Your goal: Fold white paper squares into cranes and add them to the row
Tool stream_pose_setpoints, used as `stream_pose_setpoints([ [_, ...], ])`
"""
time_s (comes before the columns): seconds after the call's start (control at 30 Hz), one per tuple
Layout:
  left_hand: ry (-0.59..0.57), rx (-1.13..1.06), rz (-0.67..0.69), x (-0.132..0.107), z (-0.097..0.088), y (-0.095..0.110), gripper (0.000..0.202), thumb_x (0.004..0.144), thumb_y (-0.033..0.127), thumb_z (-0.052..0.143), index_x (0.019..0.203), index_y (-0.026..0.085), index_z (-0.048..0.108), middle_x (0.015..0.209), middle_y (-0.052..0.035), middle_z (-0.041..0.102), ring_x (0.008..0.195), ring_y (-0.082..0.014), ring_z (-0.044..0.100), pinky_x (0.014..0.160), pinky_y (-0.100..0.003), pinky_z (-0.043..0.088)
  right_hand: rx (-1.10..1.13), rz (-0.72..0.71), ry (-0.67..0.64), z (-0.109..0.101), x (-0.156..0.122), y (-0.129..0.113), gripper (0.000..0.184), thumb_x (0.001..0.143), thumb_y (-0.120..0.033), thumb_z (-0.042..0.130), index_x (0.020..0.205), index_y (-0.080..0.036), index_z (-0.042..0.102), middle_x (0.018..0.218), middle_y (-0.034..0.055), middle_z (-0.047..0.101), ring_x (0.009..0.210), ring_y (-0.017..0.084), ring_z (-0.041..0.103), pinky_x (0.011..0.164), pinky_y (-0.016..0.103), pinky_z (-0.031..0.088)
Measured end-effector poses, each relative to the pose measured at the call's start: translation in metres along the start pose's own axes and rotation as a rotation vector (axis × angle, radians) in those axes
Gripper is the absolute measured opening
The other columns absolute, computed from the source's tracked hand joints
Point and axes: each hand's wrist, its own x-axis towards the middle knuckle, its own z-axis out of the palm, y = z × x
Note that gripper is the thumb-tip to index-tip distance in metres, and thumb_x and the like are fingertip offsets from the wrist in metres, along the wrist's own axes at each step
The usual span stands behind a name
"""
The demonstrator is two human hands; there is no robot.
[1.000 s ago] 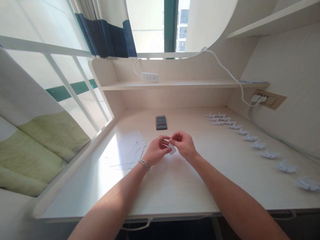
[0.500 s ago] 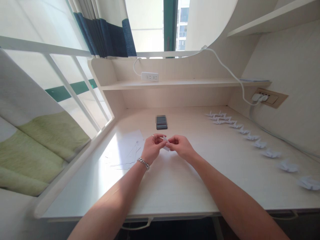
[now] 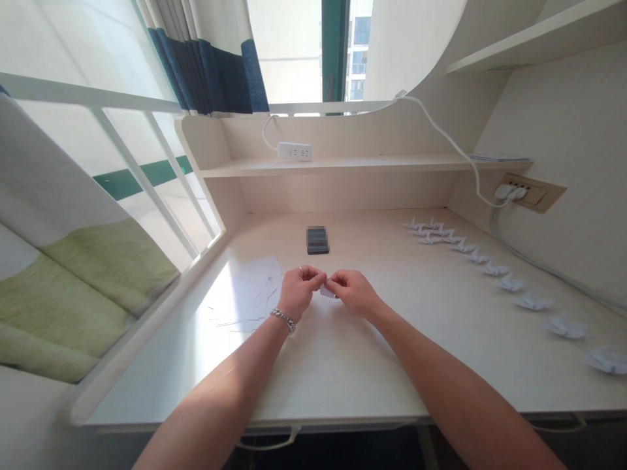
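Note:
Between my fingertips, just above the middle of the desk [image 3: 353, 365], is a small folded piece of white paper [image 3: 327, 292]. My left hand [image 3: 298, 288], with a ring and a chain bracelet, pinches its left side. On the other side my right hand [image 3: 355, 290] pinches it between thumb and fingers. Fingers cover much of the paper, so its exact shape is hidden. A row of folded paper cranes [image 3: 509, 282] runs along the right side of the desk. To the left of my hands lie white paper sheets and strips [image 3: 249, 294].
A dark phone-like device [image 3: 318, 240], partly blurred, lies beyond my hands. On the shelf [image 3: 353, 166] stands a white power strip [image 3: 294, 151]. A white cable [image 3: 458, 147] hangs down to the wall socket [image 3: 533, 192]. Bed rails and a curtain [image 3: 83, 287] border the left.
The folded paper's upright tip, visible between the fingers before, is now covered, and the paper sits lower and flatter. Both hands stay in nearly the same place, with small finger shifts.

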Motion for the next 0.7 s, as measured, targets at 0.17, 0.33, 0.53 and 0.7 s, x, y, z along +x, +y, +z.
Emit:
stream_pose_setpoints([
  [0.17,0.026,-0.031,0.028,-0.0028,0.0016,0.0041,0.019,0.060,0.027,0.076,0.061,0.013,0.065,0.056,-0.0011,0.062,0.054,-0.0108,0.052,0.055,-0.025,0.040,0.042,0.018,-0.002,0.0022,-0.0016,0.0001,0.025,0.080,-0.040,0.060,0.070,-0.017,0.062,0.067,0.0028,0.065,0.062,0.014,0.058,0.057,0.025,0.042],
  [0.33,0.006,-0.031,0.025,-0.0023,0.0002,0.0033,0.022,0.062,0.031,0.077,0.061,0.013,0.064,0.054,-0.0012,0.060,0.053,-0.0116,0.051,0.053,-0.026,0.041,0.148,0.086,-0.122,0.0021,-0.0024,-0.0005,0.019,0.078,-0.032,0.063,0.069,-0.016,0.061,0.065,0.0041,0.067,0.061,0.015,0.063,0.059,0.026,0.047],
  [0.53,-0.022,-0.166,-0.034,-0.0009,-0.0006,0.0017,0.029,0.062,0.037,0.078,0.064,0.013,0.064,0.061,-0.0028,0.062,0.056,-0.0134,0.056,0.060,-0.030,0.046,0.199,0.131,-0.137,-0.0010,-0.0017,-0.0054,0.018,0.076,-0.029,0.066,0.066,-0.015,0.062,0.063,0.0038,0.066,0.054,0.013,0.060,0.055,0.025,0.046],
  [0.7,0.001,-0.229,-0.043,-0.0005,-0.0013,0.0024,0.031,0.063,0.041,0.079,0.067,0.013,0.064,0.064,-0.0021,0.063,0.061,-0.0137,0.058,0.063,-0.031,0.048,0.251,0.155,-0.116,0.0006,0.0002,-0.0008,0.019,0.076,-0.031,0.066,0.065,-0.016,0.060,0.063,0.0034,0.066,0.054,0.012,0.059,0.055,0.025,0.046],
])
